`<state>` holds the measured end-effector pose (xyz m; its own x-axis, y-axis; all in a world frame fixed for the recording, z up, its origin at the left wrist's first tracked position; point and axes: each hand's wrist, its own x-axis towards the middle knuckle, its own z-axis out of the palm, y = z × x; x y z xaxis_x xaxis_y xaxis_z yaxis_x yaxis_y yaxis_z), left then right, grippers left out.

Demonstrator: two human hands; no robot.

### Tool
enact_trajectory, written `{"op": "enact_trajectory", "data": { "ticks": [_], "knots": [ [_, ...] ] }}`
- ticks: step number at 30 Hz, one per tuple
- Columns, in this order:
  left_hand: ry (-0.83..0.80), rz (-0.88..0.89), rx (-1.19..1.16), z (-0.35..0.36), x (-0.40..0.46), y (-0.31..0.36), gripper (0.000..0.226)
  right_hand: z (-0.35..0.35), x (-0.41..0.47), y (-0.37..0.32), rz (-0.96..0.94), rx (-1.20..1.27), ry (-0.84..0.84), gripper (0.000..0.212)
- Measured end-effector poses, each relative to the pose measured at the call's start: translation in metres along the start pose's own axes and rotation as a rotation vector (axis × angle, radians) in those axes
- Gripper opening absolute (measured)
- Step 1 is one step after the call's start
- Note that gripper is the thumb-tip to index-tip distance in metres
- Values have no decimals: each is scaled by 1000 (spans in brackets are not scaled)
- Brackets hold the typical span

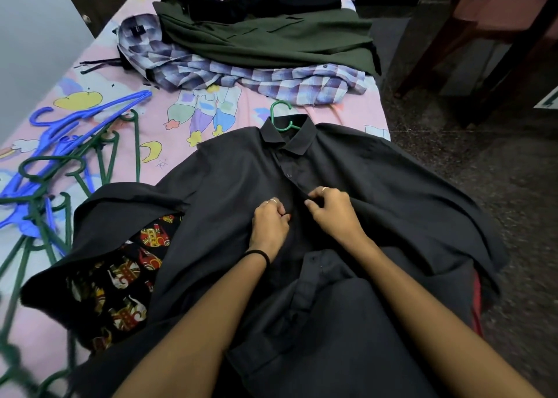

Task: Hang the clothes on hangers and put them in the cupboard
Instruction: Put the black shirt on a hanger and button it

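While dark grey shirt [347, 186] lies spread on bed [211, 116], green hanger [282, 116] hook poking from collar, step in hand looks like buttoning placket. Left hand [270, 222] and right hand [332, 210] both pinch shirt front mid-chest. Next: button home, lift by hook. Beyond shirt: olive garment [271, 38], checked shirt [271, 80]; left of shirt, spare hangers [60, 156]. Speckled floor [483, 156] right of shirt.

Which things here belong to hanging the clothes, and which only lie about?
Belong: dark shirt on green hanger, pinched by left hand and right hand; checked shirt; olive garment; spare hangers.
Lying about: elephant-print cloth; wooden chair.
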<state>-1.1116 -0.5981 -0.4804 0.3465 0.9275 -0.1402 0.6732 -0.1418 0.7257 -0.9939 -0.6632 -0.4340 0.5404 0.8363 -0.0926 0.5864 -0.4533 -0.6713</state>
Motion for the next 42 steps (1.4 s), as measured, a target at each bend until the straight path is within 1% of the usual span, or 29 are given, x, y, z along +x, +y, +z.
{"op": "enact_trajectory", "data": {
  "ticks": [3,7,9,13,17,22,25,30,35,37,40,42],
  "knots": [
    [17,7,-25,-3,-2,0,19,-5,-3,6,125,168,-48,20],
    [29,8,-120,-13,-9,6,13,-3,-1,10,218,347,-58,4],
    [56,10,-197,-18,-14,9,11,-1,-1,9,241,411,-69,9],
    [101,28,-339,-24,-20,11,13,1,-5,0,250,557,-114,9],
    [97,6,-476,-25,-25,10,16,6,-6,-13,246,550,-102,9],
    [88,-21,-593,-26,-29,9,14,11,-12,-22,162,358,-62,2],
    [102,-37,-612,-23,-31,9,16,17,-17,-25,127,305,-27,6],
    [97,-86,-694,-20,-31,10,19,21,-23,-23,125,369,63,8],
    [70,-148,-760,-21,-33,12,16,22,-27,-18,175,536,69,8],
    [82,-162,-745,-21,-33,14,16,24,-28,-16,178,588,57,3],
    [108,-176,-710,-21,-31,16,16,25,-29,-16,176,665,34,14],
    [97,-177,-702,-21,-30,18,18,22,-29,-15,191,717,15,16]
  ]
}}
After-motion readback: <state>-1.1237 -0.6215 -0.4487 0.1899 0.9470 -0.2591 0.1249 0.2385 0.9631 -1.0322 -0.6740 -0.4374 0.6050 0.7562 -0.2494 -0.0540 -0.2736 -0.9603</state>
